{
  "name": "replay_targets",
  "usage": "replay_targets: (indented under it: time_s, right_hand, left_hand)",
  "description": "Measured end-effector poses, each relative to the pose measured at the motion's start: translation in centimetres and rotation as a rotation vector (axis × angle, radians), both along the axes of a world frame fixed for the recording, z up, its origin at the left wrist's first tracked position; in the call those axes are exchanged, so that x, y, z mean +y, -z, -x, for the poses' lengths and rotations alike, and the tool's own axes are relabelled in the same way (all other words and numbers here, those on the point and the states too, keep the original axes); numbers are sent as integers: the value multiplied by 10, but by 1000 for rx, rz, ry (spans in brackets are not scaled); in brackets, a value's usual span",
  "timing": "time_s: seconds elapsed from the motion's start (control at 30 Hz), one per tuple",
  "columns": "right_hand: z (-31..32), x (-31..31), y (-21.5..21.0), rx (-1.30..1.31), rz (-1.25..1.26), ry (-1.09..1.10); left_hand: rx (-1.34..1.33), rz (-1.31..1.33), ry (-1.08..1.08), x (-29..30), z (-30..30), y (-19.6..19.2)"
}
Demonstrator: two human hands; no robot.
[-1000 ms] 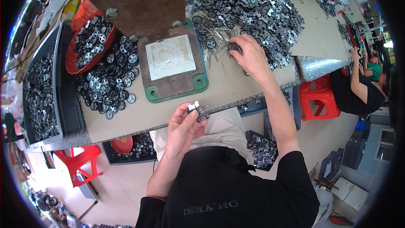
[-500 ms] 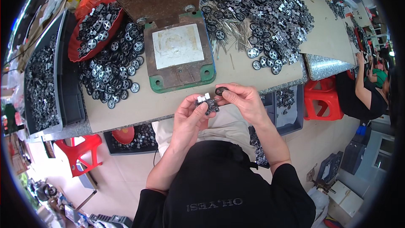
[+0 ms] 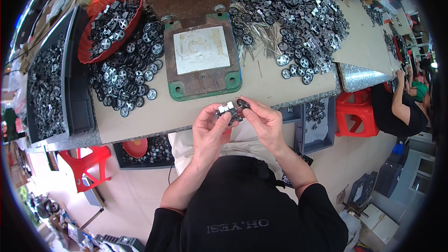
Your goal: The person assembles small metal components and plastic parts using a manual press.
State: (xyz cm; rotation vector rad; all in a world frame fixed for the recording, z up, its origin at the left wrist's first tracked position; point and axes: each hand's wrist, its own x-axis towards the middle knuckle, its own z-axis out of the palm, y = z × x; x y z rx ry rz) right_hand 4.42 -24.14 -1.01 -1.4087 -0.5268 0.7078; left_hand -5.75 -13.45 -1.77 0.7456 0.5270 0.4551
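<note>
My left hand (image 3: 208, 130) pinches a small black and silver frame part (image 3: 227, 110) just in front of the table edge. My right hand (image 3: 264, 121) holds a small black wheel (image 3: 242, 104) against the right end of that part. Both hands meet above my lap. Behind them on the table stands a rusty press base with a green rim (image 3: 201, 63) and a pale square plate on top.
A heap of black wheels (image 3: 129, 72) lies left of the press, beside a red bowl (image 3: 108, 23) of parts. A large pile of frame parts and metal pins (image 3: 293, 11) lies at right. Grey bins (image 3: 50, 77) stand far left. Red stools (image 3: 357, 112) and another person (image 3: 403, 107) are at right.
My right hand has come back from the pile at the right with a wheel and joined my left hand. Since then both hands have stayed together at the small part.
</note>
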Motion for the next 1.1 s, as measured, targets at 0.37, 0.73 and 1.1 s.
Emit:
replay_targets:
  time_s: [0.37,0.73,1.1]
  right_hand:
    - [-13,-6,-6,-138,33,-45]
    - [-24,-10,-11,-89,199,-191]
    - [-22,-9,-4,27,127,-183]
  left_hand:
    - [31,-135,11,4,6,0]
    - [19,-211,18,-3,6,1]
    - [71,-385,-8,-2,5,2]
